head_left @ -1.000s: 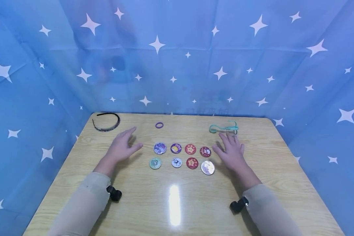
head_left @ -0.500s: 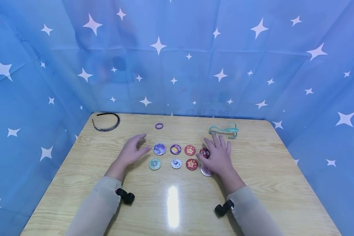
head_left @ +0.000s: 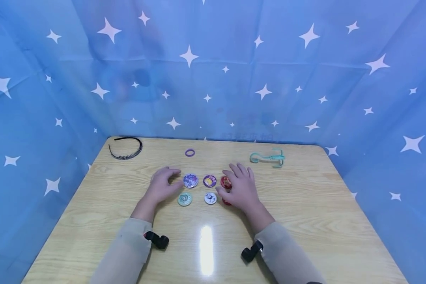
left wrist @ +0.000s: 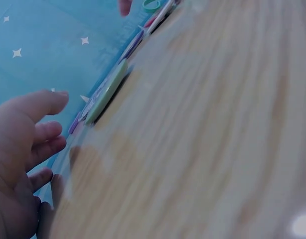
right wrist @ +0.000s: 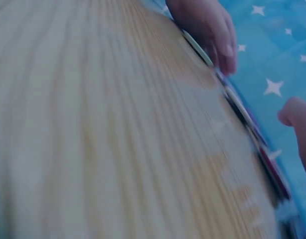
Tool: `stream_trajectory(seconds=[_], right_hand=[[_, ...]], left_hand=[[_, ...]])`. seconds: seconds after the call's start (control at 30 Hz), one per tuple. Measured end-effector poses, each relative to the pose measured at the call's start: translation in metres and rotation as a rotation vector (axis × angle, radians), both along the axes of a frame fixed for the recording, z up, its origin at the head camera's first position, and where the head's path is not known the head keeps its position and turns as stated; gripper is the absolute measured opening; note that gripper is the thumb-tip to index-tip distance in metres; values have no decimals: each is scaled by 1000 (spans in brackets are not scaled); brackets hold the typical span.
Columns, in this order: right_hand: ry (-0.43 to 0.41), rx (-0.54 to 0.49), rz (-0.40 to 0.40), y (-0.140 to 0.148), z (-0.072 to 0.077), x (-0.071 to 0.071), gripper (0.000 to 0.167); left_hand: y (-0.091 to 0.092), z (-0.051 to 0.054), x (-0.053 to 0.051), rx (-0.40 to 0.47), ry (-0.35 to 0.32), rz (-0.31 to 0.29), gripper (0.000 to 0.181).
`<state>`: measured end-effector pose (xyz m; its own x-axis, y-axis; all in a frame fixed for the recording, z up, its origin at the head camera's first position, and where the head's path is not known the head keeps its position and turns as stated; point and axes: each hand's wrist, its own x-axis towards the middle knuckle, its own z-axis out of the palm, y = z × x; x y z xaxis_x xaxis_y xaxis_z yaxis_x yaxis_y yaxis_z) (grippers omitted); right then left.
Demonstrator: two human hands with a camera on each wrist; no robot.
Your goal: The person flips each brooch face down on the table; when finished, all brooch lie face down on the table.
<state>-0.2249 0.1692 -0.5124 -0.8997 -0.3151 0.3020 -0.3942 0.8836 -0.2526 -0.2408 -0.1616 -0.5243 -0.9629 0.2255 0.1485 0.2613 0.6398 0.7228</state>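
Observation:
Round badges lie flat in two rows in the head view. The back row shows a blue-purple badge [head_left: 190, 180], a purple-yellow badge [head_left: 210, 181] and a red badge [head_left: 226, 182]; in front are a mint badge [head_left: 185, 199], a white badge [head_left: 210, 198] and a partly covered red badge [head_left: 227, 202]. My left hand [head_left: 162, 186], loosely bent with thumb apart, is beside the left end. Over the right end hovers my right hand [head_left: 240, 189], fingers spread; what lies beneath it is hidden. In the left wrist view, my left hand [left wrist: 16, 164] is near the mint badge [left wrist: 107, 94], holding nothing.
A black headband [head_left: 129, 156] lies at the table's back left, a purple ring [head_left: 189, 152] at the back middle, and a teal hook-shaped item [head_left: 269, 157] at the back right. Behind the wooden table [head_left: 323, 205] hangs a blue curtain [head_left: 213, 79] with white stars.
My right hand has moved left across the badges, and the maroon and silvery badges at the right end have gone out of sight. My left hand has moved right, closer to the left badges.

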Motion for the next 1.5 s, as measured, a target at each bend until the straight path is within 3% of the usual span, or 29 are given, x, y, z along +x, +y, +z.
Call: stream_trajectory(seconds=[0.2, 0.4, 0.6, 0.77, 1.1, 1.33, 1.5], right_hand=[[-3, 16, 52, -27, 0, 0, 64], [-20, 31, 72, -56, 1, 1, 60], [-38, 64, 53, -82, -1, -3, 53], [-86, 52, 13, -96, -5, -6, 57], [-129, -36, -19, -100, -15, -8, 58], [-125, -75, -4, -97, -16, -9, 53], [-147, -60, -3, -97, -15, -8, 60]], left_hand=[[9, 0, 4, -27, -14, 18, 60], [14, -4, 6, -144, 50, 26, 58], [16, -5, 6, -191, 106, 33, 57], [15, -7, 7, -193, 135, 27, 56], [14, -7, 8, -189, 150, 29, 52], [13, -8, 8, -138, 157, 34, 45], [13, -9, 7, -173, 171, 24, 49]])
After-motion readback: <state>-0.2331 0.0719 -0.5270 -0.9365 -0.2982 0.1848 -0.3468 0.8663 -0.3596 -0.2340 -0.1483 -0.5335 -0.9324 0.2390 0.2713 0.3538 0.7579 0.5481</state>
